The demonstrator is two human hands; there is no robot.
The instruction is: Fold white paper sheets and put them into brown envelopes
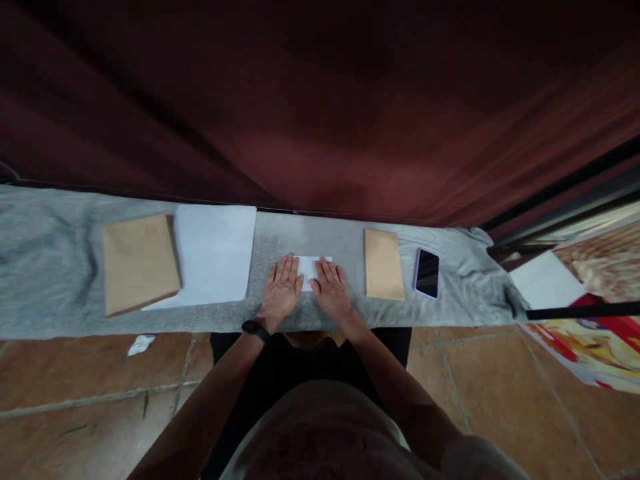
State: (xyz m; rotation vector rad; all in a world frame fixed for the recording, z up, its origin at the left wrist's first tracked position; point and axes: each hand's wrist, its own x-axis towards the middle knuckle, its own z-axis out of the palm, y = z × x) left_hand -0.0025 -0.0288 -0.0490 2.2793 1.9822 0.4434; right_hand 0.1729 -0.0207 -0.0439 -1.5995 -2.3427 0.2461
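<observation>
Both my hands lie flat, fingers stretched out, on a small folded white paper (306, 263) in the middle of the grey cloth (50, 267). My left hand (281, 288), with a black band on its wrist, covers the paper's left part. My right hand (331, 291) presses on its right part. Only the paper's top strip shows between and above my fingers. A small brown envelope (383, 264) lies just right of my right hand. A stack of white sheets (214, 252) lies left of my left hand.
A larger brown envelope (139, 263) sits at the left, overlapping the white sheets. A phone (427, 273) lies face up right of the small envelope. A dark red curtain (320, 107) hangs behind. A paper scrap (141, 344) lies on the tiled floor.
</observation>
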